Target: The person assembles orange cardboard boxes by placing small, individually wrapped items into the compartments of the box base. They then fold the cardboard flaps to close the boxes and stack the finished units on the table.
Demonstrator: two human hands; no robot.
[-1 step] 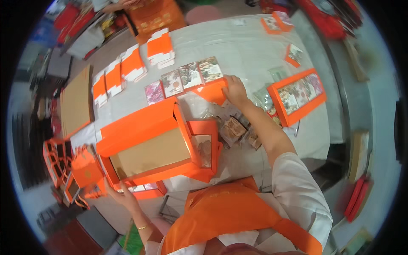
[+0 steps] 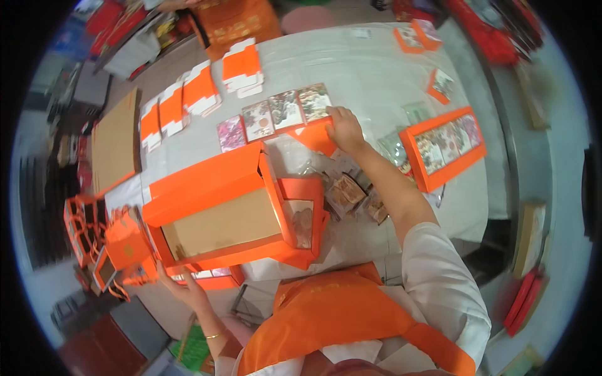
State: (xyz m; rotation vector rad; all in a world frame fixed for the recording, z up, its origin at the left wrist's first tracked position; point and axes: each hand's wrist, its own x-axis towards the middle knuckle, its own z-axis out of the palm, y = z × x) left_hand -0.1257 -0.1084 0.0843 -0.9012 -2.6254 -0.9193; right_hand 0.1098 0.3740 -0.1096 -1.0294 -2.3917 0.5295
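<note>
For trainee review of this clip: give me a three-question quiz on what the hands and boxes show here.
1. True or false: the right hand rests at the end of the row of picture cards.
2. Which hand is at the large orange box's lower edge? A. left B. right
3. Fill in: the long orange tray lies to the person's ____.

Key: 1 true; 2 A, the left hand; 3 right.
</note>
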